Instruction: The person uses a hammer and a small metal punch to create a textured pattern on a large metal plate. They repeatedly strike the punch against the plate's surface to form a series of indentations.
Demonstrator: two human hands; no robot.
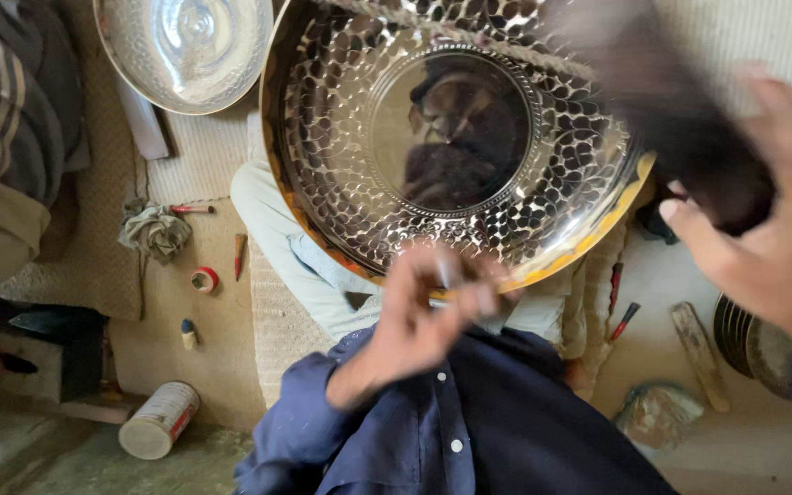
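A large hammered, shiny metal plate [341, 156] with a golden rim rests tilted on my lap, and its smooth centre mirrors dark shapes. My left hand [414, 321], in a dark blue sleeve, is blurred; its fingers curl around the plate's near rim. My right hand [772, 247] is raised at the right and grips a dark, blurred wad or brush [689, 137] over the plate's upper right edge.
A second silvery plate [185, 46] lies at the top left. On the floor to the left are a rag [156, 229], a tape roll [203, 280] and a tin can [158, 420]. To the right are red-handled tools [621, 321], a wooden stick [700, 344], a stone [657, 412] and stacked plates [744, 335].
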